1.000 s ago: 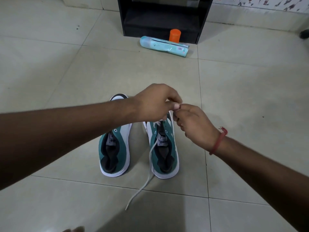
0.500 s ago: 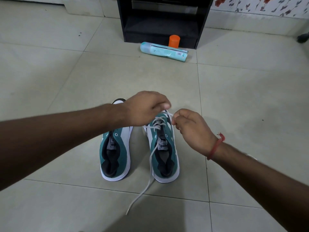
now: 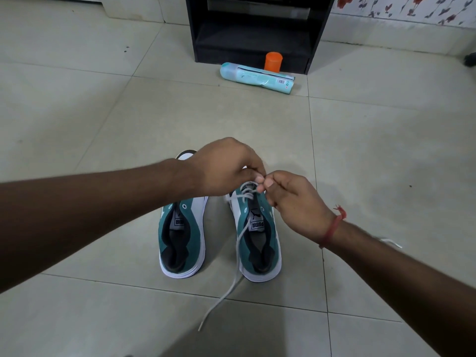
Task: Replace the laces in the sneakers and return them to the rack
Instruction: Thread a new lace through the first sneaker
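Left hand [image 3: 226,167] and right hand [image 3: 296,202] meet fingertip to fingertip over the right sneaker [image 3: 253,228], both pinching the white lace [image 3: 238,243] at its far eyelets. Advice: feed the tip squarely through 1 eyelet, then even the tension; the loose end trails near. Left sneaker [image 3: 180,235] sits laceless just beside; the black rack [image 3: 257,27] stands far.

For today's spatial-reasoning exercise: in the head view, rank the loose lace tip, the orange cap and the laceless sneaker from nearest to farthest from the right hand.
From the right hand:
1. Laceless sneaker, just to its left.
2. Loose lace tip, on the floor toward the person.
3. Orange cap, far ahead by the black rack.
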